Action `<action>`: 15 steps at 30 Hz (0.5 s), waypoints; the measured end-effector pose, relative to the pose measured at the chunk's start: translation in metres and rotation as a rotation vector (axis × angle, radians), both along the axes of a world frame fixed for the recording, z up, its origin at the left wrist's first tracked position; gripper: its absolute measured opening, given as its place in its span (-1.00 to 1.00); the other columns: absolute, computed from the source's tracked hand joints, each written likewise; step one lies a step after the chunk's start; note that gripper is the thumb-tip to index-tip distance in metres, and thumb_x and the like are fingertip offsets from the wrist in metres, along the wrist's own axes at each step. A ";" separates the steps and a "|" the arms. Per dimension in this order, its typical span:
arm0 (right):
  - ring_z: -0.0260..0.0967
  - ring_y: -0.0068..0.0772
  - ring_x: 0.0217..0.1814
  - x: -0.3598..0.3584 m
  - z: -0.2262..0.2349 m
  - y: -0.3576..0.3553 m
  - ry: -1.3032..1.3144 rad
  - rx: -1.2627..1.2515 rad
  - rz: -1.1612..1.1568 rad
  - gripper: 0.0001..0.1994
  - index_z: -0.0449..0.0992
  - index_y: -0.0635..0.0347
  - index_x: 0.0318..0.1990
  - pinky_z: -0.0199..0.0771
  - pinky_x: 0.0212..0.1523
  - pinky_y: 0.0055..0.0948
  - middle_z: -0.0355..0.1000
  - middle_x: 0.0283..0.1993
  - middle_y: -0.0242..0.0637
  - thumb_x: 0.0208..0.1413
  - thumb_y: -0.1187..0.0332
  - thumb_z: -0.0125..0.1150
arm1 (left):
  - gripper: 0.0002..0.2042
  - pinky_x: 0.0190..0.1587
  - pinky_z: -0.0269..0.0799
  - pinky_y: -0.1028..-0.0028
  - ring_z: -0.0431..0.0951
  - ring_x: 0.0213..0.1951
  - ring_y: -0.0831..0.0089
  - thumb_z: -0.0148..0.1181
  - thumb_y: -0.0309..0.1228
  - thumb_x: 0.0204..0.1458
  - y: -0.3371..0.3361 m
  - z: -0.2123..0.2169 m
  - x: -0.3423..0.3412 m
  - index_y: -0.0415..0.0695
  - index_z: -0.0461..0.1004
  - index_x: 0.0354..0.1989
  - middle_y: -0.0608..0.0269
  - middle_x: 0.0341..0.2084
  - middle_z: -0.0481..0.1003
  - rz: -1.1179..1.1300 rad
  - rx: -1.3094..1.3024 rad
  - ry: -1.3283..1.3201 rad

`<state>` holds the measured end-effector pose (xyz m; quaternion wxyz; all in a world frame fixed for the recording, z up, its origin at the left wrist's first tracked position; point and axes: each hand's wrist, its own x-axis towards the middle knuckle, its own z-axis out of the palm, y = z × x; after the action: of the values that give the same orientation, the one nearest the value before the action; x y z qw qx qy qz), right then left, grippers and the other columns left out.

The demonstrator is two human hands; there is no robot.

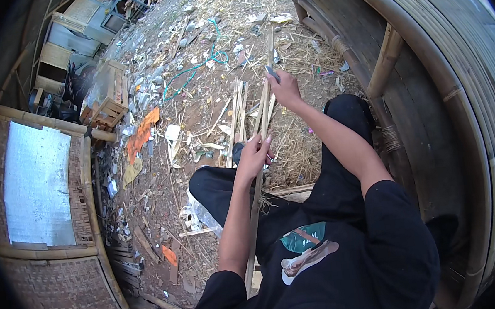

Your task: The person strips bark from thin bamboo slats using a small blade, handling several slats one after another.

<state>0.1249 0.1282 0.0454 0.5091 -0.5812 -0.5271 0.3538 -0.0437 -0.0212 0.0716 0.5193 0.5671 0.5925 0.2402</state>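
A long thin bamboo strip runs from near my chest up and away over the littered ground. My left hand grips it around its middle. My right hand is stretched out further along the strip and holds a small knife with a grey blade against it. Several more split bamboo strips lie on the ground just left of the one I hold. My black-trousered legs are bent below the hands.
A bamboo bench or wall curves along the right. A woven bamboo frame with a grey sheet stands at left. A small wooden crate, a green cord, orange scraps and shavings litter the dirt.
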 end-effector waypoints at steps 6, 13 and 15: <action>0.37 0.00 -0.46 0.010 -0.010 -0.006 0.062 0.071 -0.093 -0.68 0.48 0.28 -0.30 0.34 -0.35 -0.17 0.39 -0.52 0.01 0.20 0.14 0.10 | -0.61 -0.32 0.47 0.56 0.52 -0.44 0.57 0.03 -0.36 0.26 -0.063 0.027 -0.006 -0.28 0.29 0.20 0.25 -0.48 0.49 -0.009 -0.057 -0.017; 0.18 -0.69 -0.64 0.031 -0.019 0.004 0.486 -0.032 0.071 -0.70 0.46 0.19 -0.45 0.17 -0.63 -0.55 0.31 -0.61 -0.51 0.25 0.19 0.12 | -0.66 -0.35 0.41 0.58 0.48 -0.44 0.66 0.27 -0.30 0.10 -0.135 0.028 -0.032 -0.30 0.45 -0.07 0.34 -0.47 0.50 -0.045 -0.105 0.039; 0.15 -0.71 -0.68 0.033 -0.006 -0.001 0.548 -0.061 0.110 -0.71 0.45 0.17 -0.46 0.12 -0.67 -0.58 0.29 -0.62 -0.51 0.25 0.19 0.12 | -0.67 -0.37 0.41 0.58 0.47 -0.46 0.66 0.29 -0.33 0.09 -0.146 0.018 -0.034 -0.30 0.45 -0.08 0.35 -0.46 0.49 0.013 -0.043 -0.047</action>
<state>0.1579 0.1274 0.0398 0.5951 -0.4495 -0.3895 0.5405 -0.0778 -0.1673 0.0891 0.5438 0.5459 0.5889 0.2440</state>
